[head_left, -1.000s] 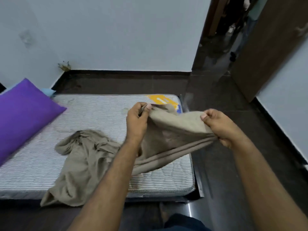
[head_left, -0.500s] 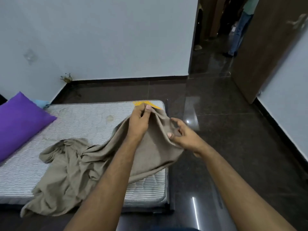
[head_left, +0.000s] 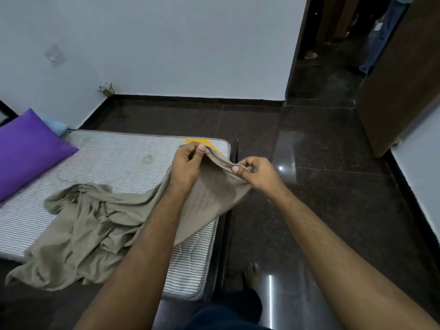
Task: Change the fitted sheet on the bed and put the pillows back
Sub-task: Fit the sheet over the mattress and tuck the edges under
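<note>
A beige fitted sheet point(head_left: 95, 232) lies crumpled across the bare striped mattress point(head_left: 114, 160), one end spilling over the near edge. My left hand point(head_left: 188, 160) pinches the sheet's hem above the mattress's far right corner. My right hand point(head_left: 254, 172) grips the same hem a short way to the right, past the mattress edge. The cloth hangs slack between and below both hands. A purple pillow point(head_left: 28, 148) rests on the mattress at the far left, with a light blue pillow point(head_left: 57, 126) peeking out behind it.
The dark bed frame point(head_left: 226, 210) edges the mattress on the right. Dark polished floor point(head_left: 321, 186) spreads to the right. A brown door point(head_left: 400, 86) stands ajar at the upper right, with a person's legs in the doorway. My bare foot point(head_left: 252, 277) stands by the frame.
My right hand let go of the sheet's stretched end, came in toward my left hand and took the hem close beside it. The view shifted right, so the mattress sits further left.
</note>
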The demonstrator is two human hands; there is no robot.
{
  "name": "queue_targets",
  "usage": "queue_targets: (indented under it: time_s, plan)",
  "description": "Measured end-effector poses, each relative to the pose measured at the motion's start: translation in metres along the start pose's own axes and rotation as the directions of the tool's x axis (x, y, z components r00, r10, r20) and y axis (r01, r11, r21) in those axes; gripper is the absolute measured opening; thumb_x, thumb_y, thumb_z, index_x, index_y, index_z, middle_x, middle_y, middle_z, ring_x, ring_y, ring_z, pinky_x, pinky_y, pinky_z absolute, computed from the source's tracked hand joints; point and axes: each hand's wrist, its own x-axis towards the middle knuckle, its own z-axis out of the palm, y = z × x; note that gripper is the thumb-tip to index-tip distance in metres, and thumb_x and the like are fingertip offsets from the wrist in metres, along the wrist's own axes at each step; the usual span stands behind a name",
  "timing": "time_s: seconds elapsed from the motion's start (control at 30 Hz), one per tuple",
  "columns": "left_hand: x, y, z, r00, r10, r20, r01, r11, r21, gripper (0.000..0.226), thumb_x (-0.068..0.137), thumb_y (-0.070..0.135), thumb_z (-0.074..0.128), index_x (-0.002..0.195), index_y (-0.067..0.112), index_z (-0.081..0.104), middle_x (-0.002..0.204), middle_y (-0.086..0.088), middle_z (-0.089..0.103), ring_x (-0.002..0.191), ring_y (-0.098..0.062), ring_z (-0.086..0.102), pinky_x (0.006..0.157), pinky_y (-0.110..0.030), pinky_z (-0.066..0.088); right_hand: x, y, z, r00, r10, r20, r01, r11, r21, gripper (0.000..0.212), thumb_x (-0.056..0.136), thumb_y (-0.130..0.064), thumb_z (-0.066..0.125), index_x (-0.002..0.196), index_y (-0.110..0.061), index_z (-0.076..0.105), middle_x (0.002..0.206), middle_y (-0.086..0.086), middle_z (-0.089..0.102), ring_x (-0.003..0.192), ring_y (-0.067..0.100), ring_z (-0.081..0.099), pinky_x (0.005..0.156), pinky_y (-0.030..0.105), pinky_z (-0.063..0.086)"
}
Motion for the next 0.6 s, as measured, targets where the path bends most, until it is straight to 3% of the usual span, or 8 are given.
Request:
queue_targets:
  time_s: [0.13,0.23,0.33,0.43,0.5,0.6]
  plan:
    - [0.049,-0.025,0.037,0.998,-0.018,-0.061,0.021,0.998,0.056,0.025,0.099,0.029,0.059,0.076,0.022,0.067,0.075,0.021,0.065,0.075,-0.001,0.056,0.072,-0.027,0.045,0.066,0.018,-0.028,1.000,-0.009,0.011,0.010,0.993,-0.122,0.015,0.091,-0.032,0.073,0.087,-0.018,0.068,0.079,0.000,0.069,0.069,0.005,0.055,0.062,0.025,0.041]
    - [0.098,-0.044,0.062,0.998,0.006,-0.064,-0.001,0.996,0.089,0.028,0.099,0.028,0.059,0.078,0.015,0.069,0.074,0.005,0.065,0.075,-0.005,0.057,0.070,-0.031,0.045,0.125,0.032,-0.042,0.998,-0.013,0.066,0.026,0.980,-0.197,0.013,0.092,-0.030,0.071,0.088,-0.019,0.066,0.078,-0.008,0.066,0.073,0.004,0.056,0.061,0.019,0.039]
    - [0.161,-0.059,0.080,0.998,-0.034,-0.052,0.039,0.995,0.088,0.026,0.102,0.022,0.058,0.079,0.015,0.070,0.077,0.003,0.064,0.075,-0.005,0.057,0.073,-0.029,0.045,0.187,0.040,-0.053,0.985,0.013,0.169,0.025,0.975,-0.220,0.015,0.092,-0.030,0.070,0.083,-0.023,0.061,0.072,-0.012,0.061,0.066,0.000,0.053,0.057,0.018,0.037]
    - [0.234,-0.071,0.092,0.999,-0.017,-0.044,0.024,0.986,0.166,0.027,0.103,0.033,0.057,0.086,0.017,0.071,0.094,-0.005,0.069,0.096,-0.019,0.064,0.089,-0.037,0.051,0.261,0.041,-0.064,0.965,0.010,0.264,0.057,0.967,-0.248,0.024,0.094,-0.033,0.069,0.078,-0.016,0.061,0.067,-0.010,0.057,0.062,0.004,0.051,0.058,0.026,0.037]
    - [0.270,-0.078,0.097,0.999,-0.029,-0.029,0.035,0.971,0.237,0.022,0.103,0.032,0.057,0.089,0.021,0.070,0.096,-0.007,0.068,0.099,-0.020,0.060,0.089,-0.027,0.048,0.301,0.048,-0.068,0.957,0.022,0.289,0.049,0.971,-0.234,0.029,0.093,-0.034,0.069,0.079,-0.010,0.063,0.067,-0.005,0.057,0.063,0.009,0.053,0.061,0.031,0.038]
    - [0.321,-0.079,0.107,0.997,-0.045,-0.057,0.061,0.944,0.323,0.015,0.102,0.027,0.059,0.091,0.025,0.069,0.092,-0.004,0.063,0.088,0.000,0.054,0.077,-0.004,0.035,0.365,0.056,-0.074,0.947,0.056,0.318,0.023,0.971,-0.237,0.034,0.092,-0.034,0.071,0.067,-0.016,0.056,0.057,-0.013,0.053,0.056,0.004,0.049,0.058,0.030,0.036]
